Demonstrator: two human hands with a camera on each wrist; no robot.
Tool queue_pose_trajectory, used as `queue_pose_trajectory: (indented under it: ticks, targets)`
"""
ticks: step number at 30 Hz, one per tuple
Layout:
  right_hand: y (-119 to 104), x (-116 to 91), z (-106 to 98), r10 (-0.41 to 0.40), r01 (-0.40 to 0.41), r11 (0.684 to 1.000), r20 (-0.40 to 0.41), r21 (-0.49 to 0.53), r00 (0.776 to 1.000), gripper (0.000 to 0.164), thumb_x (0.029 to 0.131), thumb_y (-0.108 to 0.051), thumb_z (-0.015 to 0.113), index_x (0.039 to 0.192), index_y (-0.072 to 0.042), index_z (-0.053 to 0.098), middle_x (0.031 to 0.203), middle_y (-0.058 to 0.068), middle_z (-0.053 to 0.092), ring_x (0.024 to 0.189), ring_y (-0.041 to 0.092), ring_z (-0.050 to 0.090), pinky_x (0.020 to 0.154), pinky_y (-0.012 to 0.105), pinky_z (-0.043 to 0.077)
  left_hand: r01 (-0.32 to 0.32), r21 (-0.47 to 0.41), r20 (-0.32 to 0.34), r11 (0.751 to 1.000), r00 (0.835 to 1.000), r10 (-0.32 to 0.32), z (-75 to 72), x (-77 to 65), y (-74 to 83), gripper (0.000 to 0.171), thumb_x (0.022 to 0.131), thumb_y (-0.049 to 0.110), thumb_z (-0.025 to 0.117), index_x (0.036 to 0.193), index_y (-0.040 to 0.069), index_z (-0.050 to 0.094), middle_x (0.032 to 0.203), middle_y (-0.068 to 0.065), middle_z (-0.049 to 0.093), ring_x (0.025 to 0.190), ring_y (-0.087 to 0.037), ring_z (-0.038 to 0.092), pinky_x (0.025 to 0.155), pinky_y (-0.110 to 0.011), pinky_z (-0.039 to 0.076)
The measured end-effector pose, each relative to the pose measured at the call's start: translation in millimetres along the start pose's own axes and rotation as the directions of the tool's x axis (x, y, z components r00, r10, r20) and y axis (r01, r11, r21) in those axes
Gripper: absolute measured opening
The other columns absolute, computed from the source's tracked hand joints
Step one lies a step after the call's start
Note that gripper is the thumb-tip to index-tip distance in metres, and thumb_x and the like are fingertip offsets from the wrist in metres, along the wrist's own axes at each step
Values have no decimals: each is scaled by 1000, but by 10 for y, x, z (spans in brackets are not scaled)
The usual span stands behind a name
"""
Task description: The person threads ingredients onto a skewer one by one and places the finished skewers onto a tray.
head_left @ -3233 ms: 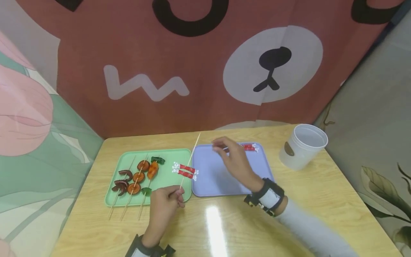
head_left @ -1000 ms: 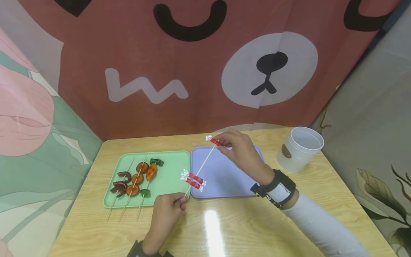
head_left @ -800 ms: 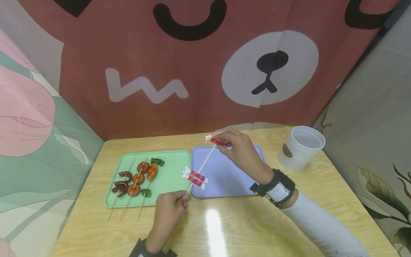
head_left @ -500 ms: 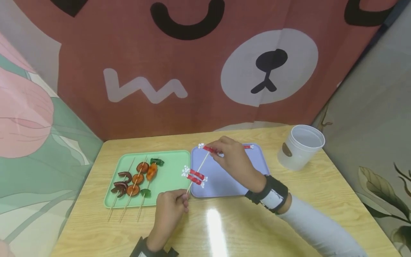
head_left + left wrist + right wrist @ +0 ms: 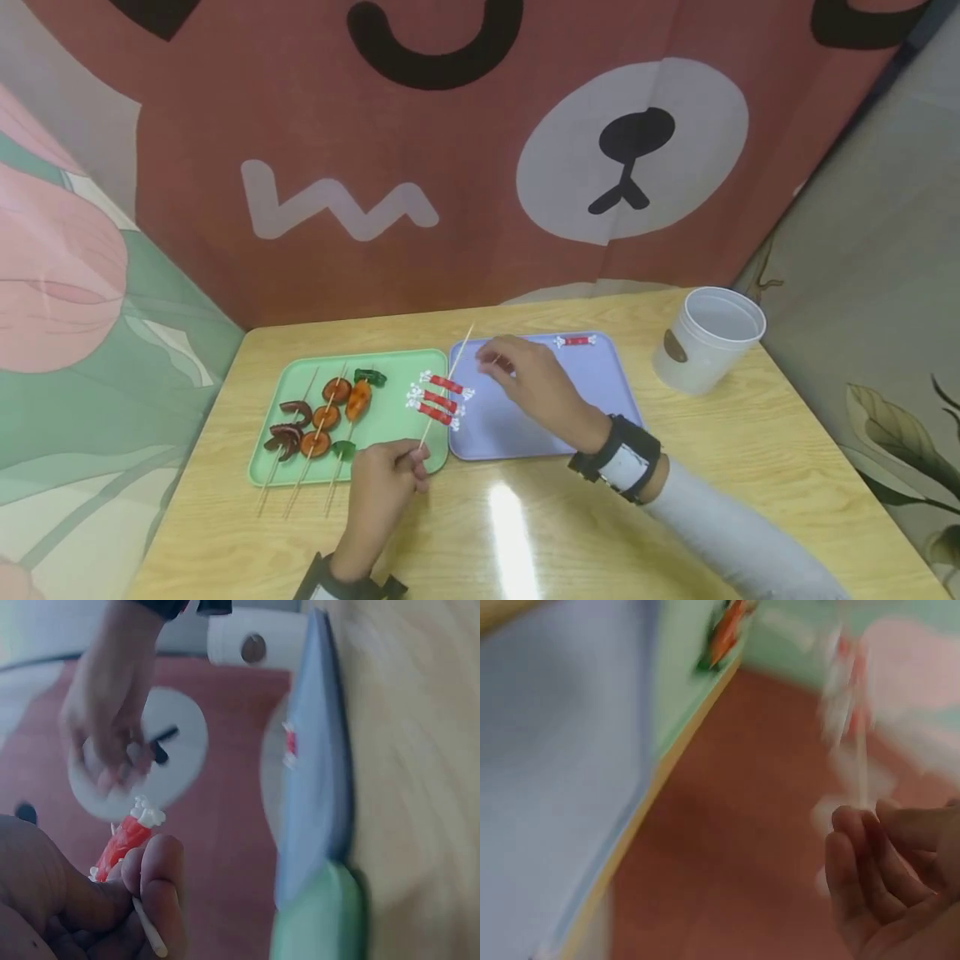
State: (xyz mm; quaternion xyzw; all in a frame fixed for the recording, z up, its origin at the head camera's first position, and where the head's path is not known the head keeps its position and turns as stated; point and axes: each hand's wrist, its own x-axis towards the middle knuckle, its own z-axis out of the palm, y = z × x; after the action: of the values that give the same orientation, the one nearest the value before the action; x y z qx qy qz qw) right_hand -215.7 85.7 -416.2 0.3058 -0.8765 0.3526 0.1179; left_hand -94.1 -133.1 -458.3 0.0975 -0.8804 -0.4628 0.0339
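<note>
My left hand (image 5: 386, 479) pinches the lower part of a thin wooden skewer (image 5: 465, 343), which slants up and to the right. Threaded across it are three red pieces with white knobby ends (image 5: 441, 402); in the left wrist view, one red piece (image 5: 120, 849) shows beyond the fingers, and the skewer's blunt end (image 5: 154, 934) sticks out below. My right hand (image 5: 528, 379) hovers over the purple tray (image 5: 510, 429), fingers loosely bent around nothing visible, just right of the skewer's upper part. One more red piece with white ends (image 5: 576, 341) lies at the tray's far edge.
Left of the purple tray is a green tray (image 5: 397, 367). It holds an octopus-like skewer (image 5: 285, 437), a skewer of round brown slices (image 5: 326, 417) and one with orange and green pieces (image 5: 358, 402). A whitish bucket (image 5: 697, 350) stands at the back right.
A third red piece has gone from the purple tray onto the skewer. My right hand has slid it down, let go and moved off the skewer. The left hand has shifted slightly left.
</note>
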Motion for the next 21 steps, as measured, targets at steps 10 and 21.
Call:
queue_pose_trajectory:
  ticks: [10,21]
  targets:
    - [1609,90,-132,234,-141,879,155,-455,960,20,90,12,64,104,2,73,97,18,71,94,34,70,80,45,65,90,41,-27,995,996,-89,-240,-25,-396,12,93,-6,66,99,-9,76,68,-10,72,53,-12,66,49,-18,58]
    - [1961,58,-87,163,-28,845,206,-534,965,17,87,13,69,100,4,73,95,18,69,92,35,68,83,45,63,84,31,-42,996,996,-82,-235,-92,-367,12,93,-4,67,99,-8,77,67,-9,71,53,-12,65,49,-18,58]
